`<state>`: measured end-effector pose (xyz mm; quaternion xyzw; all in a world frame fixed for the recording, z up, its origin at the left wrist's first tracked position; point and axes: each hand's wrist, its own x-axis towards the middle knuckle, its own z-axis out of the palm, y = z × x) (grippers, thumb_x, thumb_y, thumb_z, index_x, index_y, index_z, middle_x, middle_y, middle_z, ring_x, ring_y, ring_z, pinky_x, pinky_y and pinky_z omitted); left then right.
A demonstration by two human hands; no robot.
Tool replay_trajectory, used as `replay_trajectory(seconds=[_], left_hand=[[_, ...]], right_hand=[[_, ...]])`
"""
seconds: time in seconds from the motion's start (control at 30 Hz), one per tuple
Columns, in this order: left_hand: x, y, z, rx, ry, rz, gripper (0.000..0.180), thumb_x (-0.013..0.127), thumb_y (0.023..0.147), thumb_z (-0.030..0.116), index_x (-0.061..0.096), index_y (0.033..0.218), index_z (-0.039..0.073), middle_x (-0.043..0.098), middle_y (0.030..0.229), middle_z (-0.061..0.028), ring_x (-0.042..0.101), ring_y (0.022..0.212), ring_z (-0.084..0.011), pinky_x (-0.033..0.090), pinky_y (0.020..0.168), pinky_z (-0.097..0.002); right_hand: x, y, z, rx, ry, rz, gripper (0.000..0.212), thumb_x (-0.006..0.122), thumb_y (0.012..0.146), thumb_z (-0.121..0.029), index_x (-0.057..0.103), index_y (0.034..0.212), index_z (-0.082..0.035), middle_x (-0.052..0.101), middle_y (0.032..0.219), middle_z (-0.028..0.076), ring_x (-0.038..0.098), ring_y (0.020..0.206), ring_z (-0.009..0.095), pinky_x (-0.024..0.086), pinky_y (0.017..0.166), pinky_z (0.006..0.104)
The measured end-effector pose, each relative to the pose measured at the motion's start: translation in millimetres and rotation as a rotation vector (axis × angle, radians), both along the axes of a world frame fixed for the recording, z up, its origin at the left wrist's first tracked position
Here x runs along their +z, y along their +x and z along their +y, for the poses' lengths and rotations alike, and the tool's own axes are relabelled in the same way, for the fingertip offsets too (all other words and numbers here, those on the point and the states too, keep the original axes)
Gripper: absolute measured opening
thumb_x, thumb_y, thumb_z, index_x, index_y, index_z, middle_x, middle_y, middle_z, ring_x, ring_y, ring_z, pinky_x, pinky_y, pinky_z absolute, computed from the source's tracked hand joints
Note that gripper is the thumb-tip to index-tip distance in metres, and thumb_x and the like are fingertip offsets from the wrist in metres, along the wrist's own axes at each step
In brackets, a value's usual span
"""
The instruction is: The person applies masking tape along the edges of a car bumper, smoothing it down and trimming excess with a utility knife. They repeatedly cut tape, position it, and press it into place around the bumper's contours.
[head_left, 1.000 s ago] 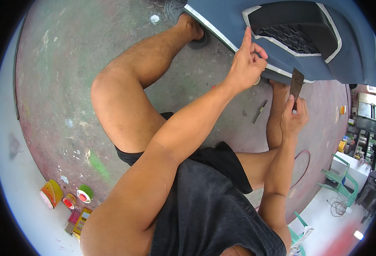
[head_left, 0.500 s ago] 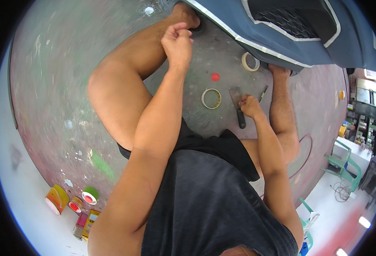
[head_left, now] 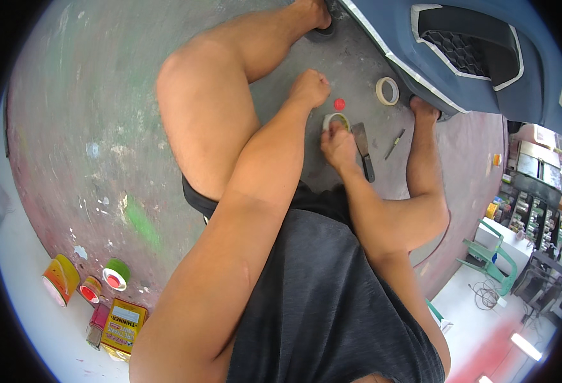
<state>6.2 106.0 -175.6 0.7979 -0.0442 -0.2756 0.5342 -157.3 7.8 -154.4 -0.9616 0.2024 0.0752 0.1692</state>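
My left hand (head_left: 310,89) is closed with curled fingers over the floor; what it holds, if anything, is hidden. Lower and to its right, my right hand (head_left: 340,150) has its fingers on the near side of a roll of masking tape (head_left: 341,116), partly covering it; the fingertips are somewhat blurred. Just right of that hand lies a putty knife (head_left: 365,157) with a dark handle. Farther right is a slim craft knife (head_left: 394,144). A red round cap (head_left: 339,104) sits just beyond the held roll. A second tape roll (head_left: 387,91) lies by the bumper.
A blue-grey car bumper (head_left: 383,38) edged with white tape spans the upper right, above my feet. Paint cans (head_left: 116,274) and a yellow rectangular tin (head_left: 124,329) stand at the lower left. Green chairs (head_left: 495,258) and shelves of cans (head_left: 533,217) are at the right.
My right hand has left the putty knife and moved left onto the tape roll, which has shifted toward the red cap. My left hand has come down and right, its fingers now more curled.
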Motion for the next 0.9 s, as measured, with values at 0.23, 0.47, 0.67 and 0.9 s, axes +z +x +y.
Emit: replay_trajectory(seconds=[0.23,0.47,0.67,0.9], left_hand=[[38,4,-9,0.034,-0.218,-0.050,0.019,0.070,0.087,0.011,0.081,0.102,0.007,0.079,0.095,-0.0122,0.074,0.087,-0.0233,0.057,0.082,-0.0383],[68,8,-8,-0.105,-0.606,0.096,0.023,0.071,0.091,0.006,0.079,0.112,0.002,0.075,0.093,-0.0057,0.066,0.080,-0.0135,0.056,0.077,-0.0305],[108,-3,6,-0.188,-0.635,0.012,0.027,0.072,0.096,0.013,0.078,0.121,0.006,0.074,0.102,-0.0061,0.066,0.082,-0.0157,0.056,0.077,-0.0328],[110,-24,-8,-0.190,-0.589,-0.530,0.030,0.073,0.096,0.018,0.077,0.123,0.007,0.072,0.107,-0.0125,0.070,0.089,-0.0276,0.055,0.083,-0.0386]], right_hand=[[80,12,-80,-0.201,0.397,-0.290,0.016,0.065,0.102,-0.016,0.070,0.110,-0.003,0.073,0.092,0.002,0.061,0.079,0.009,0.049,0.078,0.0267],[129,19,-105,-0.145,0.564,-0.432,0.016,0.062,0.104,-0.013,0.071,0.114,-0.003,0.073,0.094,-0.001,0.056,0.079,0.003,0.042,0.071,0.0215],[145,18,-90,-0.043,0.425,-0.393,0.018,0.063,0.104,-0.013,0.071,0.115,-0.002,0.073,0.094,-0.001,0.058,0.083,0.004,0.044,0.076,0.0219],[153,19,-74,0.048,0.276,-0.363,0.023,0.065,0.101,-0.012,0.072,0.117,0.002,0.074,0.098,0.007,0.064,0.092,0.013,0.049,0.084,0.0282]])
